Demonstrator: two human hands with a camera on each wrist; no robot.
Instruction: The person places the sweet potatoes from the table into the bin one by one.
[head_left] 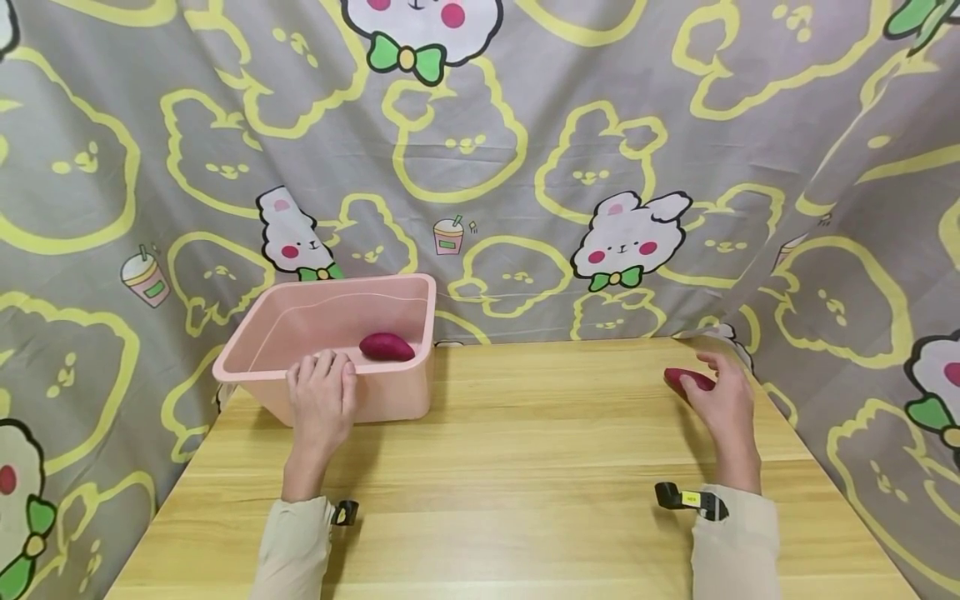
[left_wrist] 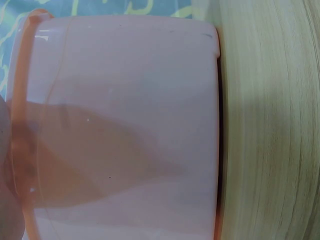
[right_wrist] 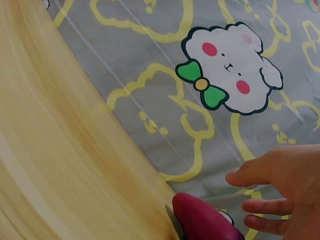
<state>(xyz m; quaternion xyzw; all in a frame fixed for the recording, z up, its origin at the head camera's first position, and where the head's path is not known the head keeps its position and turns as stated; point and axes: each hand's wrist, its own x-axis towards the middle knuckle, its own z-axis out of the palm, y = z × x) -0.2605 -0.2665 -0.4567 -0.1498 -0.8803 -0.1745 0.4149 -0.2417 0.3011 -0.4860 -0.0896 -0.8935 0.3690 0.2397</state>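
Observation:
A pink plastic bin [head_left: 390, 400] stands at the left of the table, and its outer wall [left_wrist: 140, 125] fills much of the left wrist view. My left hand [head_left: 322, 400] grips the near rim, fingers bent over the edge. Inside the bin lies one purple sweet potato [head_left: 387, 347]. Another sweet potato [head_left: 690, 380] is at the far right of the table, with my right hand [head_left: 726, 404] beside it. In the right wrist view that sweet potato [right_wrist: 205, 220] is partly cut off by the frame, and the right hand's fingers [right_wrist: 267, 167] are spread apart, not closed round it.
The wood-grain table [head_left: 525, 467] ends at the back against a grey patterned cloth [head_left: 510, 167]. This cloth also hangs along both sides. A strapped wrist camera [head_left: 678, 497] sits at the right sleeve, another camera [head_left: 345, 512] at the left.

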